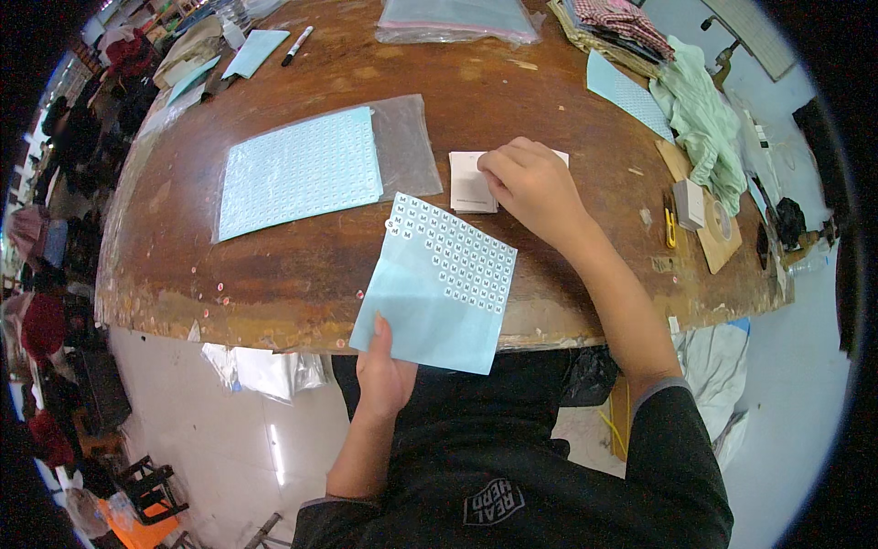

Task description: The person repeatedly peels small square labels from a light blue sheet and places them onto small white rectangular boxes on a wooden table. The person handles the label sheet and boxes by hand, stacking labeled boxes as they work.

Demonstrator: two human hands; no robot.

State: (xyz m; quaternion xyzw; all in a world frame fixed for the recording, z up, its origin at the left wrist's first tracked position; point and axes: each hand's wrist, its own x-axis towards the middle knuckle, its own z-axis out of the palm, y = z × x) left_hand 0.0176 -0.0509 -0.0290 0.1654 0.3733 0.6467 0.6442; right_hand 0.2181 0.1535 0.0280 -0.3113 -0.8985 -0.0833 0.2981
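Note:
My left hand [386, 374] grips the lower left edge of a light blue sheet of round size stickers [439, 302], thumb on top, over the table's near edge. Part of the sheet's backing is bare. My right hand [531, 182] is over white cards [472, 185] lying on the wooden table, its fingers bent at the cards' upper right; whether it grips one is hidden. Another white piece shows behind that hand. Left of the cards, a stack of blue sticker sheets [302, 171] lies partly inside a clear plastic bag [410, 147].
On the right are a yellow utility knife [669, 226], a stack of white cards [688, 204], a tape roll [721, 219] and green cloth [706, 123]. A marker [297, 47] and plastic-bagged sheets [458, 20] lie at the far side. Loose stickers [361, 294] dot the near left.

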